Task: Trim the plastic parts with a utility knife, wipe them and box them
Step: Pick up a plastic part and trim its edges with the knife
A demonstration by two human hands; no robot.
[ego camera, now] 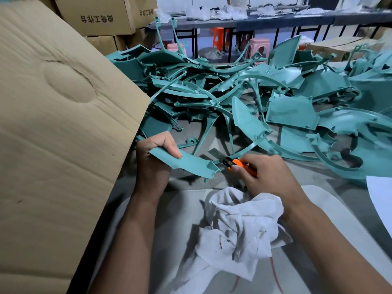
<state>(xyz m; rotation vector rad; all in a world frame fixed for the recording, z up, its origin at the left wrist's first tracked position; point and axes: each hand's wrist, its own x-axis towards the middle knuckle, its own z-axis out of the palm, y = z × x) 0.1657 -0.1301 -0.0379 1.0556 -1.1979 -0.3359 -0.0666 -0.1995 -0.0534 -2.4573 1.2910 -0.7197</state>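
Note:
My left hand [156,153] grips one end of a curved teal plastic part [194,163], thumb on top, holding it above the table. My right hand [267,175] holds an orange and black utility knife [237,164] with its blade out. The blade [215,153] sits at the right end of the part, near a thin teal arc. A crumpled white rag [239,228] with dark smudges lies on my lap below both hands. A large cardboard box flap [63,124] stands at the left, right beside my left hand.
A big heap of teal plastic parts [244,92] covers the grey table beyond my hands. Stacked cardboard boxes [99,15] stand at the back left. Pink and orange stools [258,45] and a dark bench are behind. A white sheet [381,200] lies at the right edge.

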